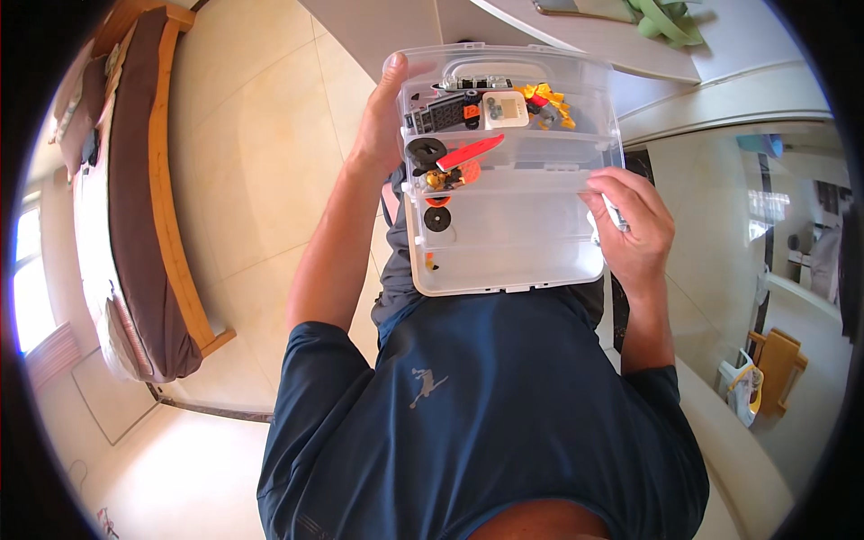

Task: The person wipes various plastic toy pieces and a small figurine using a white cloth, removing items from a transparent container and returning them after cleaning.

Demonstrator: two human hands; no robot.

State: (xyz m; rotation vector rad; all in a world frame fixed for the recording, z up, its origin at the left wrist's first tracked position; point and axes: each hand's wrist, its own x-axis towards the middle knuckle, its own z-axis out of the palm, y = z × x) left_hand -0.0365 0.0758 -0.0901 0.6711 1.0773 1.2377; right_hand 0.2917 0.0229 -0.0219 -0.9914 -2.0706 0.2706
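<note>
A clear plastic storage box with stepped tray compartments is tilted in front of my body. My left hand grips its upper left side, thumb on the rim. My right hand is closed beside the right edge, thumb and fingertips together; a white and grey piece shows under the fingers, its kind unclear. In the upper compartment are dark grey toy bricks, a small white case and yellow toy pieces. Lower sit a red blade-shaped piece and black wheels.
To the left stands a wooden-framed bed on a tiled floor. A pale desk with a green object is beyond the box. Glass panels are at the right, with a brown wooden stool-like item near them.
</note>
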